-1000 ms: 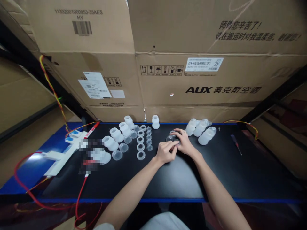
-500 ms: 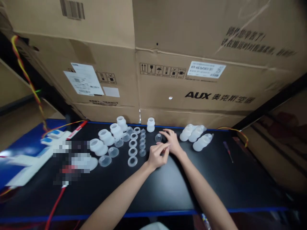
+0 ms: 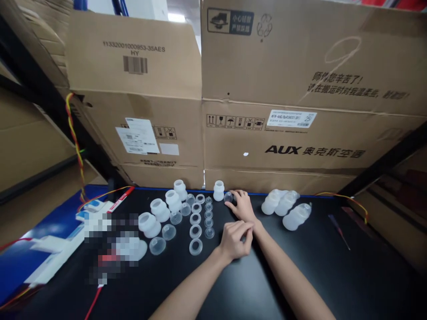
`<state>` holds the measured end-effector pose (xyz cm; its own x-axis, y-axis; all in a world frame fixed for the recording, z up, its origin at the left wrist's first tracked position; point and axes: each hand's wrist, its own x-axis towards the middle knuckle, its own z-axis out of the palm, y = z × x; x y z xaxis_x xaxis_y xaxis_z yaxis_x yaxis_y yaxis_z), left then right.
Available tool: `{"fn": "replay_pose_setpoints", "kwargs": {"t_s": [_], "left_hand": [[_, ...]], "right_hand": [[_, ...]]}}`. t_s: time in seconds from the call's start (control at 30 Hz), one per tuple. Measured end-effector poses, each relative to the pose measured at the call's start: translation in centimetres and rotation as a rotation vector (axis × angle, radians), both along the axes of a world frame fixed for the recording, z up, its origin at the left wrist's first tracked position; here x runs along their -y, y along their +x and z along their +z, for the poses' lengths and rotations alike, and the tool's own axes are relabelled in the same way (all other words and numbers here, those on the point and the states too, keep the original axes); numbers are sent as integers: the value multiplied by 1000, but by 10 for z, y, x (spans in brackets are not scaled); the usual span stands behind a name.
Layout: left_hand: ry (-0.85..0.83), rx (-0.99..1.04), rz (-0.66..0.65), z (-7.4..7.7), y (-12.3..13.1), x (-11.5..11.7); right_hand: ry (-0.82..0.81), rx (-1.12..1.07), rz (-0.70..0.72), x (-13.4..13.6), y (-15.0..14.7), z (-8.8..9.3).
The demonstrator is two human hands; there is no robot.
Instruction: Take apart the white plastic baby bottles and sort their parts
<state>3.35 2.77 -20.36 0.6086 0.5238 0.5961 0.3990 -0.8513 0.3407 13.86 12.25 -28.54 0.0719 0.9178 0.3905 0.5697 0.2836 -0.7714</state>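
Observation:
My right hand point(image 3: 243, 206) reaches to the back of the table, with thumb and fingertips around the edge of a clear dome cap point(image 3: 228, 197). The cap stands just right of a lone white bottle point(image 3: 219, 191) by the cardboard. Nearer to me, my left hand point(image 3: 236, 240) is closed, its fingers curled in a pinch; anything between them is too small or hidden to name. Left of it runs a column of small clear nipple-like pieces point(image 3: 209, 214), then a column of clear rings point(image 3: 195, 231). Beyond these lie several more dome caps point(image 3: 168, 232) and white open-necked bottles point(image 3: 160, 210).
Three capped bottles point(image 3: 296, 217) lie on their sides at the right, with a screwdriver point(image 3: 338, 231) beyond them. A large cardboard box point(image 3: 280, 138) walls the back. A white power strip point(image 3: 60, 249) and wires sit at the left, beside a pixelated patch.
My right hand has moved back with the dome cap, closer to the lone bottle. My left hand has separated from it and sits nearer to me. The camera view has tilted up.

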Motion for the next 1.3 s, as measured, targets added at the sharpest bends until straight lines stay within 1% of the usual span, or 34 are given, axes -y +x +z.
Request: {"fn": "replay_pose_setpoints", "kwargs": {"t_s": [0.17,0.37,0.5,0.67,0.8,0.87,0.97,1.03,1.13,1.2,1.3], "left_hand": [[-15,3,3,0,0,-1],[-19,-10,13,-1,-1,-2],[-33,-19,21,-1,-2,-3],[-25,5,2,0,-3,-3],[17,49,41,0,-3,-5],[25,66,96,-1,-4,-6],[1,98,177,-4,-4,-7],[-34,122,213,-5,-4,-8],[-113,144,297,-6,-6,-10],[-178,134,347,-6,-7,-12],[-251,79,321,-6,-8,-12]], "right_hand": [[54,-109,4,2,0,-5],[66,-131,31,12,10,-13],[56,-163,66,14,9,-16],[86,-208,129,16,8,-11],[145,-372,184,30,22,-2],[178,-467,149,42,32,2],[211,-553,45,66,46,7],[225,-525,50,81,54,9],[210,-414,140,98,60,9],[173,-344,171,102,59,8],[126,-226,173,100,53,6]]}}
